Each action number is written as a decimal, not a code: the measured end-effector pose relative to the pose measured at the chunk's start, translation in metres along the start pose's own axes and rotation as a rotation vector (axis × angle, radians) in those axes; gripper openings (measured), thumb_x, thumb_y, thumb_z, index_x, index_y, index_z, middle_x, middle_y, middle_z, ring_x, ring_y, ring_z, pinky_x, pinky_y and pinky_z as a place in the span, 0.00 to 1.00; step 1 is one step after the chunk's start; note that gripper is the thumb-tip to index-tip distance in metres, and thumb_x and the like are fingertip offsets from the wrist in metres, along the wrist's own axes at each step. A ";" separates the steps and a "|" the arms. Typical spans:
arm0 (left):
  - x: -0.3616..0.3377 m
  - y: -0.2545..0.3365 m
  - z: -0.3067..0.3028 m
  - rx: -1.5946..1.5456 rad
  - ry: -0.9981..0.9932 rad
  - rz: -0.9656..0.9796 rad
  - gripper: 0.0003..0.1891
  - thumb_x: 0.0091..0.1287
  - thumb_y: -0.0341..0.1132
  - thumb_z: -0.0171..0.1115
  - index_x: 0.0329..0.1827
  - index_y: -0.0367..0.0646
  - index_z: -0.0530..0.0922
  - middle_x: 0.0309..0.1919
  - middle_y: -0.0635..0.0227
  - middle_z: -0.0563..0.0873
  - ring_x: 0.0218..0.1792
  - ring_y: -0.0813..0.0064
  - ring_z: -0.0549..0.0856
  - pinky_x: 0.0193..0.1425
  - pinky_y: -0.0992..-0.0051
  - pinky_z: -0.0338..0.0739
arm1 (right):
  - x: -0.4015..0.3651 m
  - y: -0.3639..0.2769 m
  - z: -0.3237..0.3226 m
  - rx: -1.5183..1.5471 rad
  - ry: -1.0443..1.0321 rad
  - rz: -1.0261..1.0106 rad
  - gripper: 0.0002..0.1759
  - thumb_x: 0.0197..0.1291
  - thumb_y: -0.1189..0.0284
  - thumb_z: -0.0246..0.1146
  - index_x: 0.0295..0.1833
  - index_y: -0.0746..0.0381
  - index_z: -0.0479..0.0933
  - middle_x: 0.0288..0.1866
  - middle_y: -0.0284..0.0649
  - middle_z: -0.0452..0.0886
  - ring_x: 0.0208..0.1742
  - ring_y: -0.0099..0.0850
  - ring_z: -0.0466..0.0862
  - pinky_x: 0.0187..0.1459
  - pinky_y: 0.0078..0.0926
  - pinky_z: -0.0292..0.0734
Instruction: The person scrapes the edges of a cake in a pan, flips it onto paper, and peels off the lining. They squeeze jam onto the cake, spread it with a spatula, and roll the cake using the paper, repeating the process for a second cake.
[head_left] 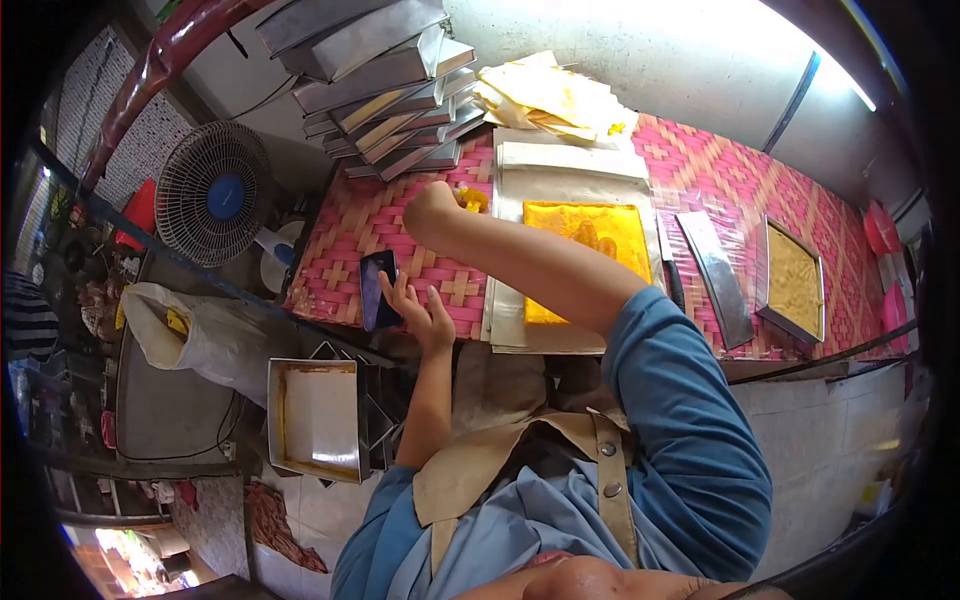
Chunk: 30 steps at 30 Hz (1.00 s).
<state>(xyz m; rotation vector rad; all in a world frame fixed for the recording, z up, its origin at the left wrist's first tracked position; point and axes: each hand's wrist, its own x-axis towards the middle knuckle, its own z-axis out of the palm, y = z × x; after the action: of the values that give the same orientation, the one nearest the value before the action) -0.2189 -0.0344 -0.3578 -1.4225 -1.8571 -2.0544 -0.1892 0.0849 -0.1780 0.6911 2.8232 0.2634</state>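
Observation:
My left hand (422, 317) has its fingers spread, with fingertips at the edge of a dark smartphone (378, 291) lying on the pink woven-pattern table cover. My right forearm reaches across a flat yellow cake (549, 285) toward the left. At its end, my right hand (433, 211) is bent down, its fingers hidden from view. Just beside it lie small yellow scraps (473, 199). The cake rests on a paper-covered board (507, 305). A few brownish rounded shapes (597, 240) show on the cake; I cannot make out what they are.
Stacked metal pans (385, 95) and yellow-stained sheets (550, 95) stand at the back. Right of the cake lie a black-handled knife (675, 285), a wide metal blade (715, 280) and a filled pan (795, 280). A fan (215, 195) and more pans (320, 420) are at left.

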 end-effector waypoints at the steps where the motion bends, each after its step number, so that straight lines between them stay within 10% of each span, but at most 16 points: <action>1: 0.000 0.000 -0.001 -0.001 0.002 -0.003 0.27 0.65 0.25 0.50 0.67 0.37 0.52 0.73 0.49 0.42 0.72 0.53 0.52 0.72 0.53 0.54 | 0.006 -0.003 -0.003 -0.002 -0.003 -0.002 0.12 0.50 0.69 0.66 0.42 0.55 0.84 0.46 0.35 0.84 0.47 0.31 0.84 0.37 0.29 0.79; 4: 0.002 0.000 0.000 -0.016 -0.012 -0.031 0.27 0.66 0.25 0.51 0.66 0.37 0.53 0.73 0.49 0.43 0.72 0.53 0.53 0.72 0.53 0.54 | 0.008 -0.002 -0.006 -0.076 -0.226 0.003 0.12 0.50 0.68 0.66 0.43 0.53 0.85 0.46 0.34 0.85 0.47 0.31 0.84 0.37 0.30 0.78; 13: 0.004 0.000 -0.018 0.392 -0.067 0.248 0.24 0.60 0.28 0.60 0.59 0.36 0.65 0.66 0.48 0.64 0.67 0.49 0.63 0.68 0.49 0.58 | -0.178 0.086 0.010 0.565 0.166 0.130 0.14 0.54 0.73 0.60 0.48 0.56 0.81 0.33 0.45 0.82 0.37 0.46 0.81 0.39 0.41 0.74; 19: 0.036 -0.004 -0.053 1.038 -0.094 -0.012 0.32 0.55 0.39 0.67 0.62 0.41 0.65 0.70 0.51 0.55 0.70 0.48 0.58 0.68 0.39 0.51 | -0.283 0.069 0.094 0.857 0.439 0.527 0.15 0.57 0.74 0.59 0.50 0.56 0.80 0.40 0.48 0.79 0.43 0.45 0.79 0.43 0.37 0.73; 28: 0.083 -0.043 -0.052 1.214 -0.181 -0.106 0.28 0.60 0.47 0.62 0.64 0.53 0.69 0.72 0.56 0.53 0.73 0.51 0.52 0.67 0.33 0.45 | -0.322 0.023 0.139 0.986 0.599 0.787 0.18 0.56 0.78 0.61 0.54 0.57 0.79 0.34 0.45 0.75 0.34 0.37 0.77 0.39 0.29 0.71; 30: 0.083 -0.031 -0.031 1.121 -0.608 0.119 0.30 0.64 0.57 0.53 0.68 0.60 0.67 0.75 0.63 0.47 0.74 0.52 0.48 0.68 0.33 0.37 | -0.322 0.022 0.139 1.049 0.657 0.852 0.18 0.57 0.78 0.61 0.54 0.58 0.79 0.34 0.44 0.75 0.35 0.36 0.77 0.39 0.29 0.71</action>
<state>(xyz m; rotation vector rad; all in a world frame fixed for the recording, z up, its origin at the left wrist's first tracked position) -0.3026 -0.0063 -0.3261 -1.6941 -2.3468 -0.2542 0.1346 -0.0317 -0.2512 2.3531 2.8371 -1.1532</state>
